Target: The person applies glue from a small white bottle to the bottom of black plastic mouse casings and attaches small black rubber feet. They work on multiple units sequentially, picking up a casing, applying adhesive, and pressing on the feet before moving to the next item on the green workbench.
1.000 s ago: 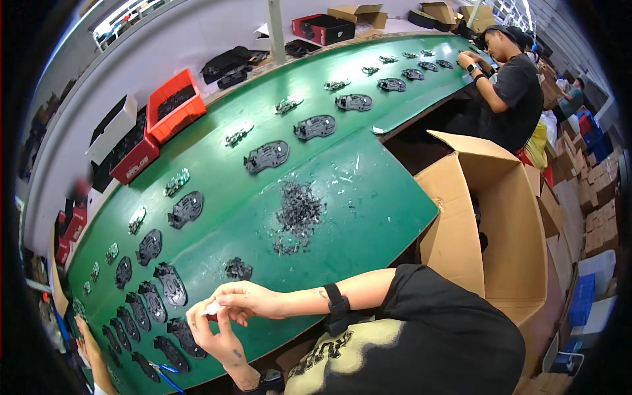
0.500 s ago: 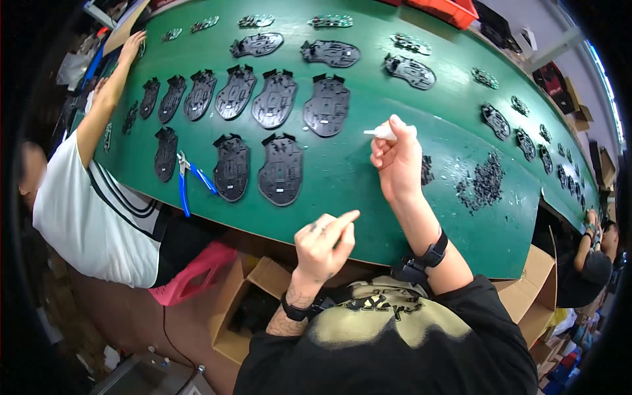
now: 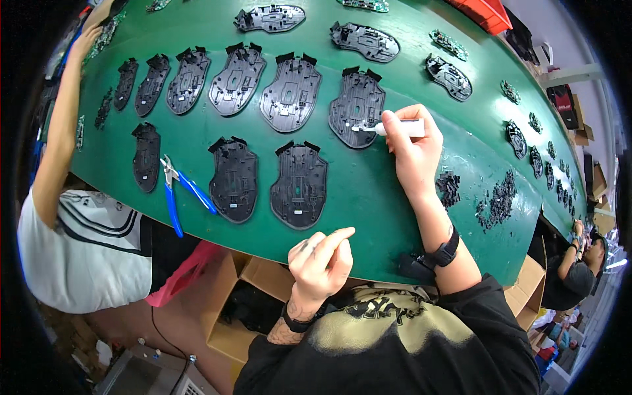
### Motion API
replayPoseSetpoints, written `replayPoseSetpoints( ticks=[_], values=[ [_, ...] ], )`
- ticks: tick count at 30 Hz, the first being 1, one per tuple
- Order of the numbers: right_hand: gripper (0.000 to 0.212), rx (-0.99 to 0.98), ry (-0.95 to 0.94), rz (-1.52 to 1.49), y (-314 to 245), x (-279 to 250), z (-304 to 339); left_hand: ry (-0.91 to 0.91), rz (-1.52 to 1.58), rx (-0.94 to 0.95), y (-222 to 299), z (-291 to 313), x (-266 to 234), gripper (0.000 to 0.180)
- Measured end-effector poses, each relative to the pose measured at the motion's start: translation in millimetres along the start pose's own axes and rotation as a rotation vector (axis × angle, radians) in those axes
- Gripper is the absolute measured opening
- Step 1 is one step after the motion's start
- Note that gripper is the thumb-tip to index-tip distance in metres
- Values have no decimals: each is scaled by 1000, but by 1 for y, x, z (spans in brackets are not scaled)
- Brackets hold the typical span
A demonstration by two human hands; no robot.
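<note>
Pinching a white tube point(image 3: 411, 128) between the thumb and fingers of the right hand point(image 3: 416, 150), I have its nozzle at a black shell point(image 3: 359, 99) just left of those fingers; from here I cannot tell whether it touches. I judge the step to be dabbing from the tube, calling for a steady tip and light squeeze. The left hand point(image 3: 321, 263) points its index finger, others curled, nothing visible in it. Left of it, blue-handled cutters point(image 3: 171, 191) lie on the green table point(image 3: 368, 197); below, an open carton point(image 3: 228, 341). Right of the right hand, black scraps point(image 3: 498, 201) heap up.
</note>
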State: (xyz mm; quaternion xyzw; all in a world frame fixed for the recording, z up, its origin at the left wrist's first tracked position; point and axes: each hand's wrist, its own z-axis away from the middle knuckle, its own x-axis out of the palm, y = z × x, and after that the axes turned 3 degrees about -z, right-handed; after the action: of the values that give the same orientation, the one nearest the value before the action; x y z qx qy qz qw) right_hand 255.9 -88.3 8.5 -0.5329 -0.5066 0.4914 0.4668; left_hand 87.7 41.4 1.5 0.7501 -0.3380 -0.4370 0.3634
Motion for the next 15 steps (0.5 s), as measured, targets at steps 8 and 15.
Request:
replayPoseSetpoints(
  ticks=[8, 15],
  values=[
    [23, -13, -55, 173, -2, 6, 3, -22, 54, -55, 0, -3, -3, 16],
    [22, -29, -43, 151, 0, 4, 1, -34, 47, -59, -2, -4, -3, 16]
  ],
)
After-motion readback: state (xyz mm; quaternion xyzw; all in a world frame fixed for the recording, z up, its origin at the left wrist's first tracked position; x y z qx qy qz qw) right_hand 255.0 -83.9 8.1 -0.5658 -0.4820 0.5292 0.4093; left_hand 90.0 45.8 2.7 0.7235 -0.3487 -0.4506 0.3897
